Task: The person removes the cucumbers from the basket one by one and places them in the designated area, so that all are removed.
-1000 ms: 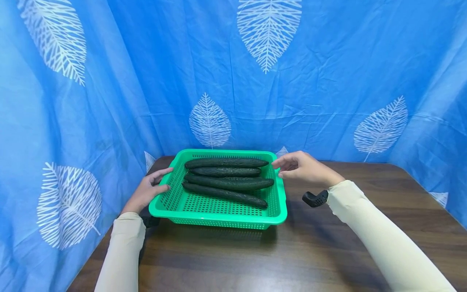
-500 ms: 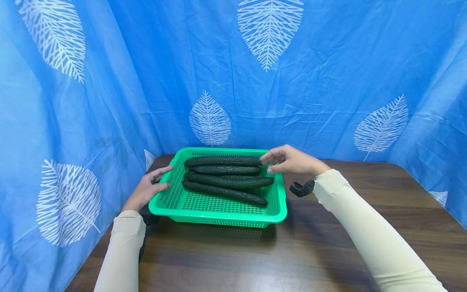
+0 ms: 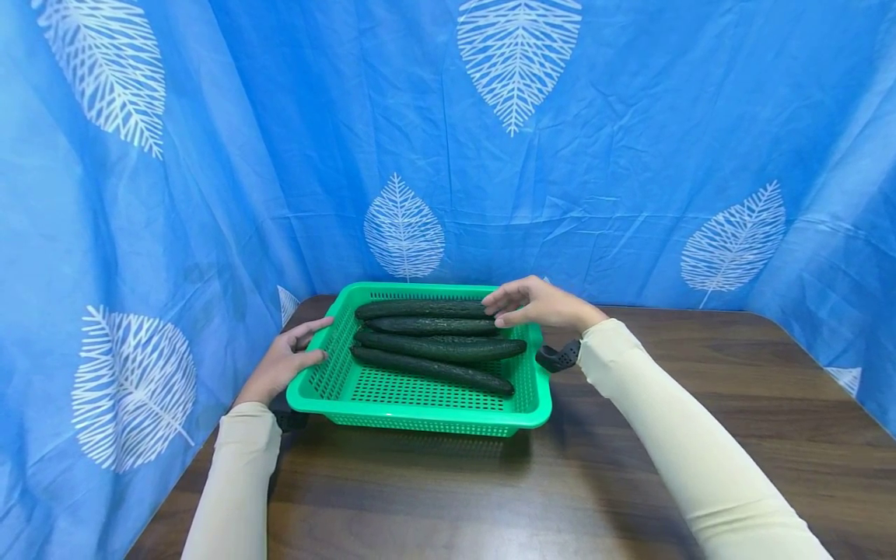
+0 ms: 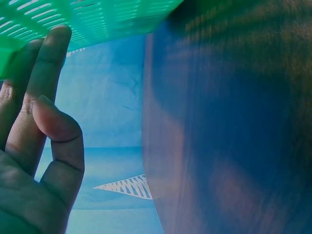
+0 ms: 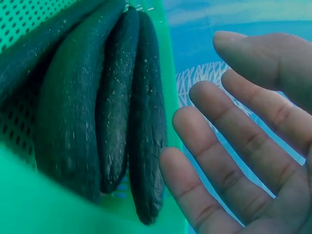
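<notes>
A green plastic basket (image 3: 427, 418) holds several long dark-green cucumbers (image 3: 448, 347), lying side by side. My left hand (image 3: 283, 365) holds the basket's left rim, with the thumb and a finger on the rim. In the left wrist view, other fingers (image 4: 46, 73) reach up against the slotted basket wall (image 4: 112, 17). Over the right ends of the two far cucumbers (image 5: 146, 117) is my right hand (image 3: 542, 303), its fingers spread and slightly bent. The right wrist view shows nothing in that hand and a gap between its thumb and fingers.
The basket is on a brown wooden table (image 3: 630, 467), whose surface extends to the right and front. A blue curtain (image 3: 616, 155) with white leaf prints stands behind and at both sides. Black wrist devices (image 3: 558, 357) are worn below the hands.
My right hand has moved left, from beside the basket's right rim to over the far cucumbers. The left hand, the basket and the cucumbers stay nearly still.
</notes>
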{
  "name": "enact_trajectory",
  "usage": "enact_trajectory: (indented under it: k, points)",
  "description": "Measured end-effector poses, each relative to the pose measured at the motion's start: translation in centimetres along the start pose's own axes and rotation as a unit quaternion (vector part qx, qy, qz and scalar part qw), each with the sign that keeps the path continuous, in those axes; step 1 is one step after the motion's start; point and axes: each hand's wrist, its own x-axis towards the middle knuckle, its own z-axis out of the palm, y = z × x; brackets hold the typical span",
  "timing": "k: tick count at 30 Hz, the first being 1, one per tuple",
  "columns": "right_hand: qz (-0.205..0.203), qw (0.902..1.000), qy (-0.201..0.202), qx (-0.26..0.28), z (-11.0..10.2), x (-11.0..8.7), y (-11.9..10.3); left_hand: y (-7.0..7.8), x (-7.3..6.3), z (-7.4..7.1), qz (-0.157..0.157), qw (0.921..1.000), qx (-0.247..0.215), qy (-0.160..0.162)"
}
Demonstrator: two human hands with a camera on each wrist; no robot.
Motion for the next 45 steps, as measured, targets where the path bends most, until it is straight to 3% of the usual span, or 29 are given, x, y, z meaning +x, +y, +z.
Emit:
enact_trajectory:
  k: [17, 29, 38, 45]
  points:
    - [0.017, 0.9988, 0.004, 0.047, 2.3, 2.7, -0.5, -0.2, -0.1, 0.0, -0.005, 0.9999, 0.010, 0.003]
    - [0.031, 0.9932, 0.000, 0.113, 3.9, 4.5, -0.4, -0.1, 0.1, 0.1, 0.001, 0.9999, 0.011, 0.005]
    - [0.044, 0.9931, -0.009, 0.108, 5.1, 5.5, -0.9, -0.1, 0.1, 0.1, 0.003, 0.9999, 0.008, 0.006]
    - [0.056, 0.9962, -0.024, 0.062, 5.8, 6.2, -1.3, -0.2, 0.1, 0.1, -0.001, 1.0000, 0.001, 0.005]
